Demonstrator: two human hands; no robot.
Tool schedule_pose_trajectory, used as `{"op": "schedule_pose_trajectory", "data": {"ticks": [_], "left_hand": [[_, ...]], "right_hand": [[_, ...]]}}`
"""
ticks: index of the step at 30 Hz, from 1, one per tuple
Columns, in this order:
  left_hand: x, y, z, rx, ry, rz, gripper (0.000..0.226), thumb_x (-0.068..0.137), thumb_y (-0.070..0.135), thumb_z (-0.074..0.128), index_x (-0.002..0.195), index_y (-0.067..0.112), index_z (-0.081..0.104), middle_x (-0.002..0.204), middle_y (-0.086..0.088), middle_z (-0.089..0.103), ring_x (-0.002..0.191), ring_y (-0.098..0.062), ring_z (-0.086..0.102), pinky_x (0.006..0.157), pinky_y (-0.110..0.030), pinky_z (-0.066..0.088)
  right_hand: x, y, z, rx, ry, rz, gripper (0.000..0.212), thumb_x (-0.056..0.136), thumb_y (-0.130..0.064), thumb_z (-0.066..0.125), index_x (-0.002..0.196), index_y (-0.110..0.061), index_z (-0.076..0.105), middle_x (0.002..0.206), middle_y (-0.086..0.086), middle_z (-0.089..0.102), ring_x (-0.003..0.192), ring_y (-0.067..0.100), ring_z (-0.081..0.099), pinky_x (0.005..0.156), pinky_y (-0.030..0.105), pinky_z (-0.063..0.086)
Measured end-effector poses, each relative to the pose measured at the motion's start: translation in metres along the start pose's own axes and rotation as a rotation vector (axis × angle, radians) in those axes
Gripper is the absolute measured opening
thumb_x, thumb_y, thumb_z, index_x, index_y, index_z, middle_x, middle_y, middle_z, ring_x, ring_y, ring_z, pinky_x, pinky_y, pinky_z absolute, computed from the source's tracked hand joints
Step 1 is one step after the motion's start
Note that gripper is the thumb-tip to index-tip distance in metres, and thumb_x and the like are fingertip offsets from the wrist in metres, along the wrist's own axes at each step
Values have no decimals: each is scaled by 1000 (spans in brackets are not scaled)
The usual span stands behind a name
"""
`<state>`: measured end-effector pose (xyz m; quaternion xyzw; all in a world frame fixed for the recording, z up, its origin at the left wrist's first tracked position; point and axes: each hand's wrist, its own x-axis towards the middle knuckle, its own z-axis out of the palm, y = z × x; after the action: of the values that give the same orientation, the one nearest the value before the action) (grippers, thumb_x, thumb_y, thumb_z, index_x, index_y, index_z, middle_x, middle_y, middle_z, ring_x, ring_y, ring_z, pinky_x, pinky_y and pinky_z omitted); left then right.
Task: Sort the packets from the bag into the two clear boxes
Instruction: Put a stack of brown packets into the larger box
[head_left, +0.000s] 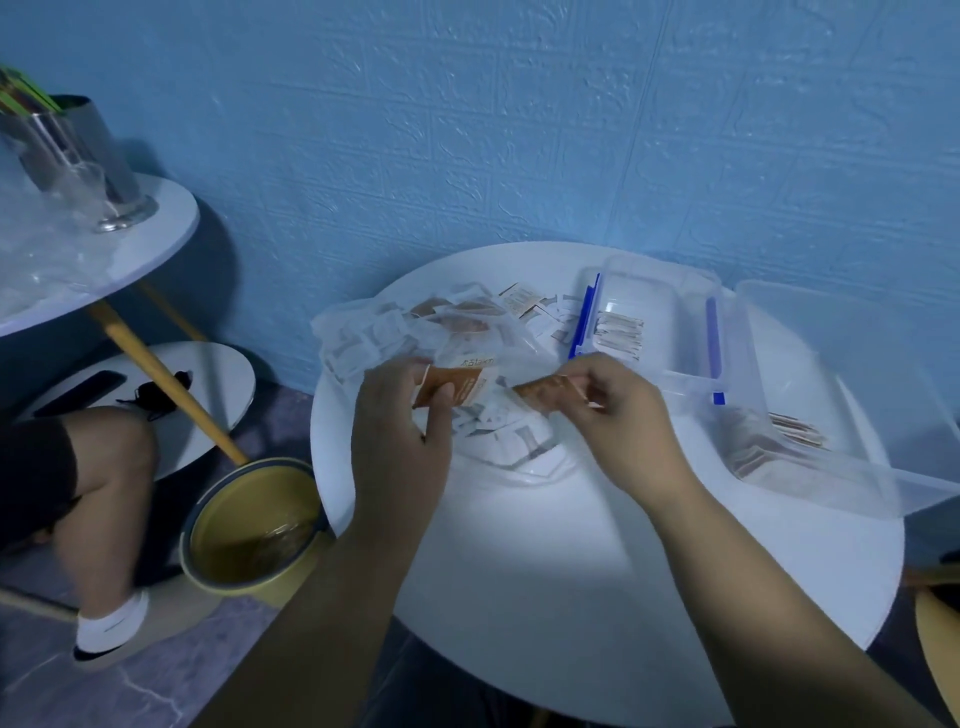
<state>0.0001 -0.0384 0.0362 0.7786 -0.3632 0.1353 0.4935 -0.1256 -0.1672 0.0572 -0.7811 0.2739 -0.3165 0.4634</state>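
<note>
A clear plastic bag (395, 338) full of white and brown packets lies on the round white table (571, 571). Over the bag, my left hand (400, 436) pinches a brown packet (457, 387). My right hand (618, 421) holds another brown packet (543, 392) just to its right. A clear box with blue clips (691, 312) stands at the back right with a few packets inside. A second, larger clear box (852, 405) sits at the table's right edge and holds brownish packets in its near end.
A blue wall runs close behind the table. A yellow bin (249, 530) stands on the floor at the left. Another person's bent leg (98, 478) is beside it. A higher round table (104, 249) with metal cups stands at far left.
</note>
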Motion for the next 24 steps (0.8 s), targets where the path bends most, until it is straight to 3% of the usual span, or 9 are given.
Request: {"op": "schedule_pose_trajectory", "data": {"ticks": [3,5,7,9,11,13,16,19,24], "left_hand": [[-5,20,-1,-78,-19,125,27,90,31,49,96,7,59,92,-4,65,86,-1,54,72,-9,46],[-13,35,6,-179,-99,97,15,89,26,53,90,12,57,86,4,64,77,1,57,67,-2,43],[-25,44,24,-309,-244,-83,6,85,25,55,85,19,54,84,5,66,73,-9,63,71,-9,49],[-39,51,45,-508,-449,-372,7,83,29,52,86,24,56,91,-1,69,81,-17,67,77,-33,56],[-54,64,59,-681,-594,-558,12,93,20,49,87,25,57,98,-6,68,86,-19,68,74,-32,57],[-67,74,68,-743,-634,-600,18,97,14,41,90,20,57,100,-9,66,86,-18,67,71,-27,56],[-81,81,73,-779,-693,-545,12,97,20,44,94,19,56,101,-5,65,86,-11,65,75,-28,55],[-86,76,77,-616,-745,-336,12,87,20,57,97,28,57,93,10,68,87,-10,64,80,-34,54],[-85,74,70,-466,-718,-158,30,88,8,57,90,37,53,88,18,64,79,2,59,70,-13,44]], "right_hand": [[-19,-1,-25,349,6,88,18,84,2,59,81,-16,56,62,-11,65,63,6,62,65,20,55],[-34,1,-39,462,3,150,17,84,6,54,84,-12,54,61,-10,64,60,3,63,60,18,55],[-48,6,-49,481,28,202,18,84,6,54,89,-12,55,65,-7,66,63,6,65,59,19,55],[-61,16,-55,460,74,253,23,85,5,55,96,-15,60,74,-3,68,70,12,67,64,23,57],[-74,27,-56,345,120,270,23,85,1,58,96,-19,64,83,0,71,78,16,67,73,27,57],[-84,36,-58,201,171,264,18,85,-3,61,91,-20,65,85,-1,71,79,14,66,76,25,54],[-94,44,-61,90,232,259,14,84,-6,64,84,-20,64,81,-5,70,74,8,63,71,18,49],[-99,49,-63,21,267,246,18,79,-6,68,79,-22,61,77,-5,65,73,10,60,66,14,46],[-97,45,-67,66,278,137,25,83,-21,67,104,-33,57,102,-12,60,91,4,57,77,13,46]]}}
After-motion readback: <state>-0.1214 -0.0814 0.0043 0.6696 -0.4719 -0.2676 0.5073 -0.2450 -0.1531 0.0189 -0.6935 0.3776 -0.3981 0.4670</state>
